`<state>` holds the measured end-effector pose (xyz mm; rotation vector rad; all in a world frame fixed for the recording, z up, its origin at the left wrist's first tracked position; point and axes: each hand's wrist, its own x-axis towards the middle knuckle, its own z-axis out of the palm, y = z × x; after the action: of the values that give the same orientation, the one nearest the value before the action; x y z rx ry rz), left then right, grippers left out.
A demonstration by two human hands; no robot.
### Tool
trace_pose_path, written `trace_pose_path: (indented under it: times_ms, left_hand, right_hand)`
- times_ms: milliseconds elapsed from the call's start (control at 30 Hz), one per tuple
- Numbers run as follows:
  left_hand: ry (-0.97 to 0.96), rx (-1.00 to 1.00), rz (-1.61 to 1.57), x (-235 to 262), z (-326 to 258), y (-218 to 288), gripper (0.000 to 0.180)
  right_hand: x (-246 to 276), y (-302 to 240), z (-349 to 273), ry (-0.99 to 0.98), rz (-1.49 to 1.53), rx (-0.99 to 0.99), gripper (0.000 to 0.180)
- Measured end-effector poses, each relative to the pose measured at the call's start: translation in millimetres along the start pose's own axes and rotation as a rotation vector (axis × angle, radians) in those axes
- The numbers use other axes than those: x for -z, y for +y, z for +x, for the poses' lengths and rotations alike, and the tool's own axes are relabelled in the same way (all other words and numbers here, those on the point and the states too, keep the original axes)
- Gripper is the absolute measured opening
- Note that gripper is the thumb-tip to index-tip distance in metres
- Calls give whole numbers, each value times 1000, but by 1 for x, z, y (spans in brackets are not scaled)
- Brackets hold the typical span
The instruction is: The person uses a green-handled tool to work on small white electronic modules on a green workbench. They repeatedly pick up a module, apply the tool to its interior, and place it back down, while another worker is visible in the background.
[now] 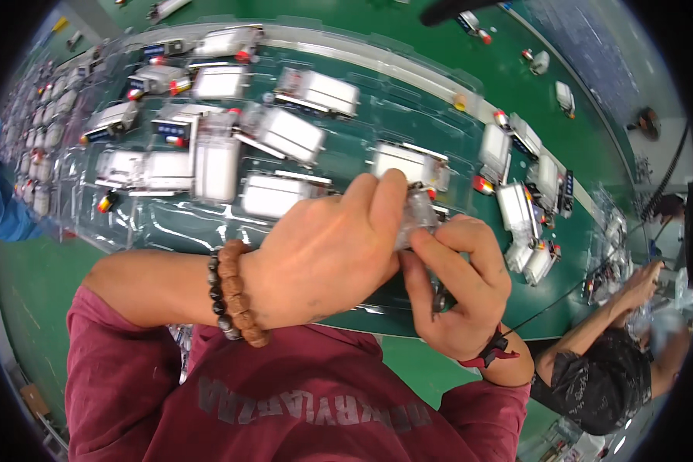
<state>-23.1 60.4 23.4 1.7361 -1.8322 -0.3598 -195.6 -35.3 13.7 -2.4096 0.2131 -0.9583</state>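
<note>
Both hands meet over the near edge of the clear plastic tray [131, 223], left hand [327, 258] fingers curled over the top of a small clear packet [418, 215], right hand [462, 289] thumb and forefinger pinching its lower side, silvery pouch cells [273, 194] lying just beyond.

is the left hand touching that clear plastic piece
Touching. The head view shows the left hand with its fingertips pressed on the clear plastic piece, which the right hand pinches from below.
</note>
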Motion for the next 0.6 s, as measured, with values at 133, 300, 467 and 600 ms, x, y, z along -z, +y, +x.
trace_pose_path:
  times_ms: [133, 300, 467, 600]
  left_hand:
    - [3, 56, -63, -13, -4, -6, 45]
    - [70, -18, -95, -16, 1, 5, 50]
    - [97, -5, -159, -14, -4, 0, 50]
    - [120, -7, -154, -20, -1, 1, 50]
  right_hand:
    - [2, -16, 6, -26, -157, -70, 38]
    - [6, -22, -8, 54, -367, -70, 30]
    - [5, -20, -4, -4, -397, -34, 26]
    - [2, -25, 2, 52, -390, -43, 22]
